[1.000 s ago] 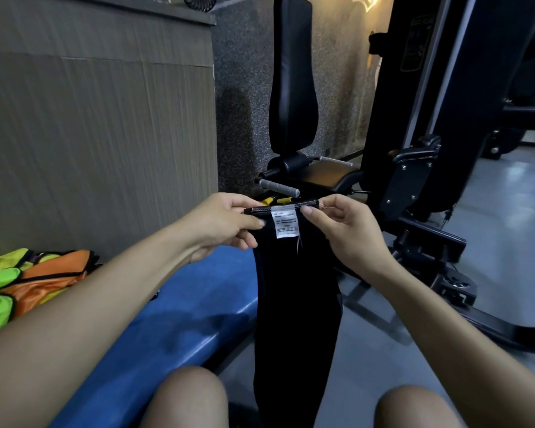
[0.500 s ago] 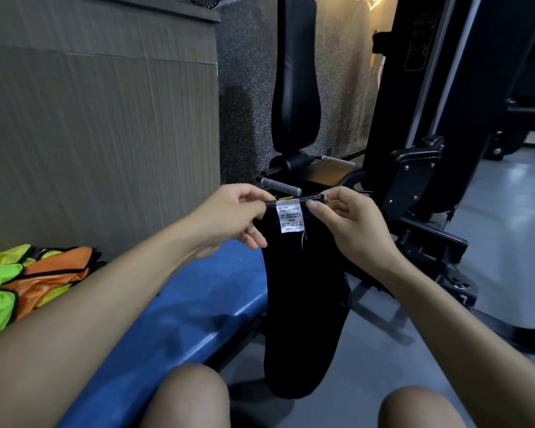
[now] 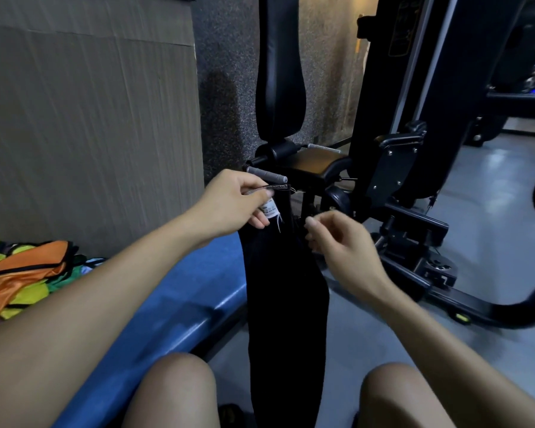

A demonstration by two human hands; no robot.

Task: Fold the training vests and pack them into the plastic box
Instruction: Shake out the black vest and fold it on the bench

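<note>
Head cam view, only one angle to go on. Left hand [image 3: 235,201] pinches the top hem of a black vest [image 3: 286,291], thumb on top and fingers curled underneath, right where the white label [image 3: 270,209] hangs off the hem. So the vest is up in the air, dangling straight down from that one hand, between the person's knees, with its lower end going out of sight near the bottom of the shot. It hangs just off the end of the blue tabletop [image 3: 179,301], which is really a padded bench.

Right hand [image 3: 340,242] is beside the vest's right edge, lower than the left one. Its fingers are curled in, thumb and forefinger close together, but honestly I can't tell whether it's got any fabric pinched or is just next to it, since everything there is black on black.

Over at the far left of the tabletop sits a pile of vests [image 3: 19,276] in orange, yellow and green, all crumpled together, well apart from the black one.

Behind the hands is a black gym machine [image 3: 393,168] with an upright back pad [image 3: 280,72] and a grey handle [image 3: 267,175] just above the left hand. Grey floor [image 3: 488,193] to the right.
</note>
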